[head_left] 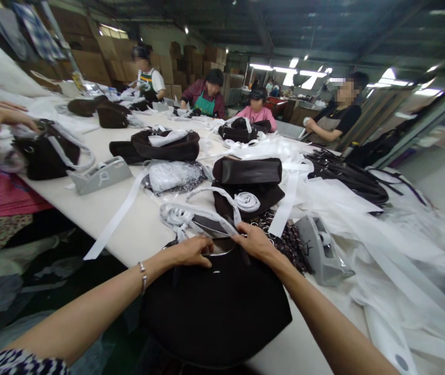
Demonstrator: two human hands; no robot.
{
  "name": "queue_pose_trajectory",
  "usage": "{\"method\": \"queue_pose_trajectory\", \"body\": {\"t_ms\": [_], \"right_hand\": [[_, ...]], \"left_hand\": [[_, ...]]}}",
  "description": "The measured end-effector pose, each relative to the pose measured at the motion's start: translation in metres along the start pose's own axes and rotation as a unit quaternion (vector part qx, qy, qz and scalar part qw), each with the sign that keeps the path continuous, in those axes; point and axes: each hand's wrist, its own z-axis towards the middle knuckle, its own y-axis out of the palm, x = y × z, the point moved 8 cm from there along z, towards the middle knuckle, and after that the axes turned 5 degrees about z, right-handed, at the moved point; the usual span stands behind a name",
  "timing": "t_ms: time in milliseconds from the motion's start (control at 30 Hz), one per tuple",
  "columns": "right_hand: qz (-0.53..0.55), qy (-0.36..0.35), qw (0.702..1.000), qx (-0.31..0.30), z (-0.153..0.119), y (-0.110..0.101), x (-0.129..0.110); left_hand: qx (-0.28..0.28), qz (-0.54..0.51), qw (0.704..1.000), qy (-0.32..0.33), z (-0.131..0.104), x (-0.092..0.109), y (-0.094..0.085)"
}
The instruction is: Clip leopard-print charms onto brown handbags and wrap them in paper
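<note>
A dark brown handbag lies at the table's near edge, its opening turned away from me. My left hand grips the rim left of the opening, with the thumb on the front panel. On the right side of the rim, my right hand is closed, its fingertips by the handle, which is wrapped in white material. Part of those fingers is hidden. A coil of white wrapping sits just beyond my left hand.
Behind the handbag are more dark bags and a plastic-wrapped bundle. Grey tape dispensers stand left and right. White sheets cover the table's right side. A co-worker's hand touches a bag at left; several people work farther back.
</note>
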Motion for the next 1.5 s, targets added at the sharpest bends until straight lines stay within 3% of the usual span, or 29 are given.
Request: {"method": "queue_pose_trajectory", "body": {"t_ms": [133,233,367,500,567,733,833,933,967,1033,1100,1133,1267,1500], "right_hand": [[0.250,0.030,0.965,0.071,-0.018,-0.027,0.004],[0.322,0.039,0.941,0.092,-0.030,-0.036,0.003],[0.285,0.046,0.947,0.142,-0.037,-0.041,0.013],[0.155,0.073,0.968,0.186,-0.035,-0.041,0.030],[0.109,0.071,0.980,0.154,-0.031,-0.030,0.034],[-0.006,0.111,0.991,0.073,-0.036,-0.009,0.039],[-0.071,0.088,0.985,0.133,-0.043,-0.033,0.015],[-0.055,-0.032,0.977,0.205,-0.034,-0.055,-0.036],[-0.040,-0.078,0.980,0.180,-0.023,-0.050,-0.053],[-0.045,-0.162,0.984,0.057,0.007,-0.015,-0.083],[-0.112,-0.203,0.971,-0.050,0.040,0.028,-0.096],[-0.134,-0.206,0.967,-0.069,0.056,0.044,-0.096],[-0.166,-0.209,0.961,-0.067,0.102,0.079,-0.087],[-0.172,-0.222,0.959,-0.042,0.118,0.089,-0.086]], "left_hand": [[0.002,-0.051,0.998,0.021,-0.002,0.006,-0.008],[0.001,-0.086,0.996,0.019,-0.005,0.009,-0.018],[-0.009,-0.116,0.993,0.036,-0.023,0.030,-0.043],[0.074,-0.091,0.992,0.052,-0.036,0.051,-0.078],[0.076,-0.048,0.995,0.036,-0.033,0.048,-0.075],[-0.033,0.012,0.999,-0.011,-0.028,0.010,-0.024],[-0.010,0.052,0.999,-0.013,-0.041,0.000,-0.017],[0.040,0.126,0.991,0.008,-0.055,0.009,-0.024],[0.052,0.142,0.988,0.022,-0.058,0.014,-0.026],[0.068,0.168,0.982,0.060,-0.061,0.027,-0.026],[0.078,0.203,0.971,0.095,-0.063,0.036,-0.024],[0.078,0.226,0.965,0.108,-0.063,0.039,-0.023],[0.088,0.298,0.941,0.132,-0.068,0.039,-0.018],[0.121,0.307,0.933,0.147,-0.066,0.029,-0.019]]}}
